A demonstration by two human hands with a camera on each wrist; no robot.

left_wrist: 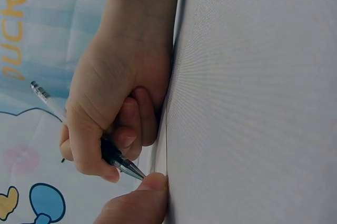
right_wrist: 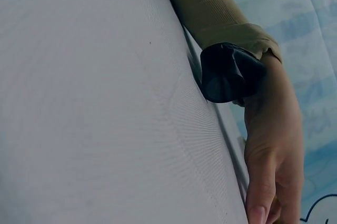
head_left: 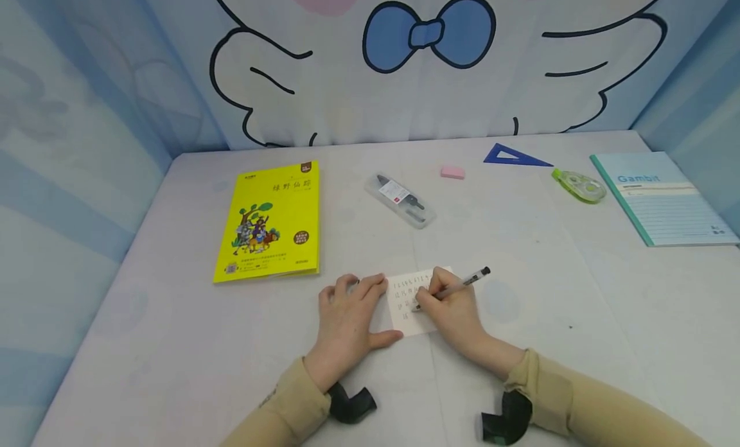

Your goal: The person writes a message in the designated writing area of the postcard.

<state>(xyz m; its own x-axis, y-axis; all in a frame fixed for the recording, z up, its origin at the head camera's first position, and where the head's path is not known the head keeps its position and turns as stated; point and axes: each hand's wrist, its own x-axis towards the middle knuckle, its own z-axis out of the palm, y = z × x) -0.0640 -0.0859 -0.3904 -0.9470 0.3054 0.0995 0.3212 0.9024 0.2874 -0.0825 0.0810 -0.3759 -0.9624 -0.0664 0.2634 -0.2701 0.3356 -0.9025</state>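
A small white sheet of paper [head_left: 413, 326] with rows of handwritten numbers lies on the table. My right hand [head_left: 460, 317] holds a gel pen [head_left: 475, 277] with a clear barrel and black end, its tip down at the writing. The right fingers cover part of the sheet. My left hand [head_left: 349, 320] rests at the sheet's left side, fingertips at its upper left and thumb at the lower left corner. In the left wrist view the pen's dark grip [left_wrist: 111, 153] is pinched in the right hand, and the left thumb [left_wrist: 139, 203] shows close to its metal tip.
A yellow book [head_left: 289, 222] lies at the left. Farther back are a clear case with a compass [head_left: 399, 198], a pink eraser [head_left: 452, 172] and a blue set square [head_left: 514, 157]. A green correction tape [head_left: 580, 185] and a light blue notebook [head_left: 665, 203] lie at the right.
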